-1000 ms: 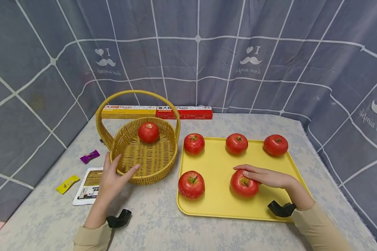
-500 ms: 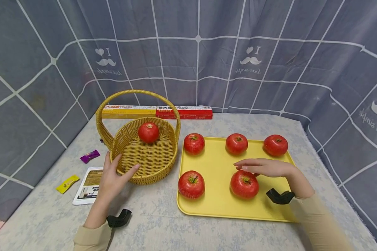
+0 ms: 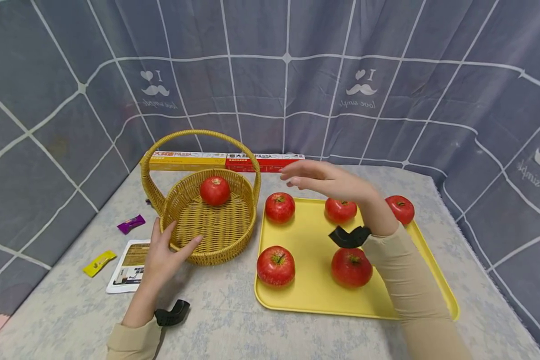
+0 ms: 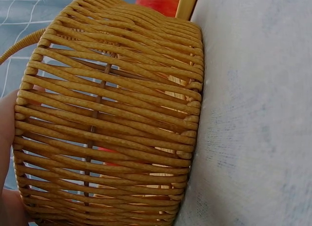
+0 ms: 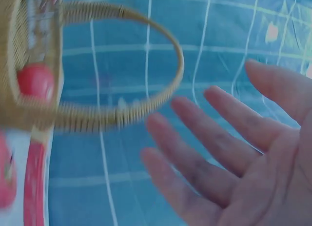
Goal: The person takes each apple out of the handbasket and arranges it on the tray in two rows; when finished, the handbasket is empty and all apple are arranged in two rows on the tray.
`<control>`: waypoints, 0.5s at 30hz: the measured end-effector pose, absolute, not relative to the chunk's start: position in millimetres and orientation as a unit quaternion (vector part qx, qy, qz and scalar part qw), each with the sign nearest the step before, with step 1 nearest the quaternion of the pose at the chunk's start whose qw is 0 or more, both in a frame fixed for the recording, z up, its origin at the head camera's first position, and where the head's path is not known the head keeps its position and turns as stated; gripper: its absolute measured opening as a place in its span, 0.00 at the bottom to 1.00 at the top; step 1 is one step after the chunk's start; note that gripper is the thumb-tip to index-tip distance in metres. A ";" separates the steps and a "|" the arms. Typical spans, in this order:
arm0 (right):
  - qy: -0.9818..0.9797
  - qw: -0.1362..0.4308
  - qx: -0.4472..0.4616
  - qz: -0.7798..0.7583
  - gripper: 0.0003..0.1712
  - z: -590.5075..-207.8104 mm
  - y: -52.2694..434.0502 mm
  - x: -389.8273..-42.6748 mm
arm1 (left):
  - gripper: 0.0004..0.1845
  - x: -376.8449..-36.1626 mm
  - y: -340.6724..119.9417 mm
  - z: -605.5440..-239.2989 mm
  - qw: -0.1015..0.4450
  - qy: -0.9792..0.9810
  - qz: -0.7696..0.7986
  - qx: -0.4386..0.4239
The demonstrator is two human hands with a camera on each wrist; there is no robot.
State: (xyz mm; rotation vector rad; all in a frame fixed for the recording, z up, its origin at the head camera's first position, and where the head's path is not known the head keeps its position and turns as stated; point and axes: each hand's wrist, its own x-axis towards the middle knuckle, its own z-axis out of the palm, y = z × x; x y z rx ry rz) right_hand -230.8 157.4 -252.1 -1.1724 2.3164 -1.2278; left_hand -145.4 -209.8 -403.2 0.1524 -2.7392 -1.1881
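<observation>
From the head view, the left hand (image 3: 164, 255) rests with relaxed, spread fingers against the near rim of the wicker basket (image 3: 207, 235), which holds one tomato (image 3: 214, 190) near the table's far left. The right hand (image 3: 328, 181) hovers flat and empty above the yellow tray's (image 3: 315, 295) far edge, over five tomatoes. The left wrist view shows the basket's woven wall (image 4: 112, 123) close up. The right wrist view shows straight, parted fingers (image 5: 219, 138) facing the basket handle (image 5: 146, 89).

Left hand (image 3: 164, 256) — low and forward, fingers straight, thumb spread apart from them. Right hand (image 3: 326, 180) — raised in the air, palm down, fingers (image 5: 204, 153) extended and slightly apart, holding nothing. Both forearms wear beige sleeves.
</observation>
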 end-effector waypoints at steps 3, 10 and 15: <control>0.777 0.110 -0.420 -0.457 0.20 -249.8 122.1 -237.6 | 0.50 -145.1 -209.9 -403.4 0.075 -0.914 -0.396 0.052; 0.693 0.102 -0.417 -0.579 0.18 -262.8 42.6 -250.6 | 0.50 -146.0 -210.0 -403.6 0.078 -0.913 -0.397 0.049; 0.647 0.108 -0.377 -0.654 0.18 -278.0 1.4 -257.1 | 0.51 -145.9 -210.2 -403.1 0.074 -0.915 -0.393 0.048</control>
